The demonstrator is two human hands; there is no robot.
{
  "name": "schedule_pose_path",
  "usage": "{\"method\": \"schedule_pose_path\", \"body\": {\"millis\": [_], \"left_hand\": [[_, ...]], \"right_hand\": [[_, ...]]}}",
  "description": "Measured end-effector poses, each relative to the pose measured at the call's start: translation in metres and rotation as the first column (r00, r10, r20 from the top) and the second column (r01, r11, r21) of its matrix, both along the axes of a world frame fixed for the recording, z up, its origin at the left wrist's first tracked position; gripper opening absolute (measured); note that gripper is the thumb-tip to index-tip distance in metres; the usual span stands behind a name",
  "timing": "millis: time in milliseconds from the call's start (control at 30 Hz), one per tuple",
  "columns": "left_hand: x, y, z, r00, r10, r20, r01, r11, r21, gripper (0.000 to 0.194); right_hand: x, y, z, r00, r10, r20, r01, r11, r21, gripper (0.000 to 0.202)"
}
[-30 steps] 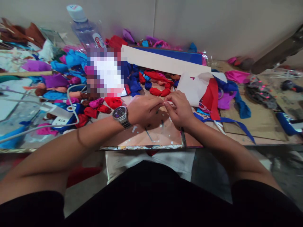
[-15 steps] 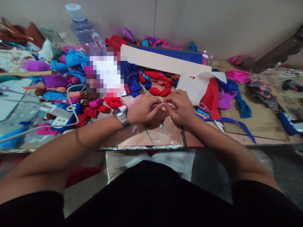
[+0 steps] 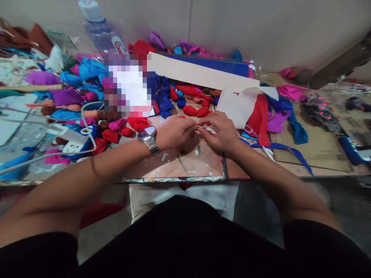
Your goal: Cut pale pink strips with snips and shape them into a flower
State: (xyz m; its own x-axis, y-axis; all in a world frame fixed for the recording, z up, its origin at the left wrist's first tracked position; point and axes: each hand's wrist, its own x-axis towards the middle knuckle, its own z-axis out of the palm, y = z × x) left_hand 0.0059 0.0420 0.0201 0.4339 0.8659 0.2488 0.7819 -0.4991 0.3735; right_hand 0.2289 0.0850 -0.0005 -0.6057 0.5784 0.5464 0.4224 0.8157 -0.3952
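Note:
My left hand [image 3: 176,133], with a metal watch [image 3: 148,139] on its wrist, is closed in a pinch near the middle of the table. Facing it, my right hand [image 3: 219,131] is closed too, thumb against fingers. Between the two runs a thin, pale strip [image 3: 203,127], gripped by both hands; its exact kind is too small to tell. Just beyond the fingertips lie red cloth bundles [image 3: 197,111]. A white sheet [image 3: 235,106] and a red cloth strip [image 3: 260,119] are beside my right hand.
Colourful cloth bundles [image 3: 66,98] crowd the left, with a white cable [image 3: 94,133] and a power strip [image 3: 75,144]. A clear bottle [image 3: 101,36] stands behind. A long cream strip [image 3: 203,72] lies at the back. A blue ribbon [image 3: 290,150] and cardboard [image 3: 315,152] are on the right.
Both hands stay pinched at nearly the same spot. The pale strip between them has shifted slightly, and more of it shows by my right fingers.

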Motion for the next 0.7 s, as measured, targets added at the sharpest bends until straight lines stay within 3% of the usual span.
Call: {"method": "schedule_pose_path", "body": {"millis": [200,433,567,700], "left_hand": [[-0.001,-0.001,0.006,0.977,-0.077,0.200,0.102,0.988,-0.116,0.040],[-0.004,0.002,0.010,0.942,-0.053,0.332,0.161,0.938,-0.307,0.037],[-0.006,0.005,0.014,0.853,-0.035,0.521,0.328,0.813,-0.482,0.026],[-0.007,0.006,0.012,0.678,0.208,0.705,0.473,0.610,-0.635,0.029]], "right_hand": [[-0.001,-0.001,0.001,0.999,-0.030,-0.029,0.031,0.999,0.027,0.018],[-0.001,-0.001,0.003,0.997,0.044,-0.065,-0.041,0.998,0.037,0.020],[0.000,0.000,0.004,0.997,0.035,-0.063,-0.030,0.997,0.074,0.019],[0.003,0.001,0.006,0.995,0.092,-0.042,-0.086,0.988,0.126,0.015]]}}
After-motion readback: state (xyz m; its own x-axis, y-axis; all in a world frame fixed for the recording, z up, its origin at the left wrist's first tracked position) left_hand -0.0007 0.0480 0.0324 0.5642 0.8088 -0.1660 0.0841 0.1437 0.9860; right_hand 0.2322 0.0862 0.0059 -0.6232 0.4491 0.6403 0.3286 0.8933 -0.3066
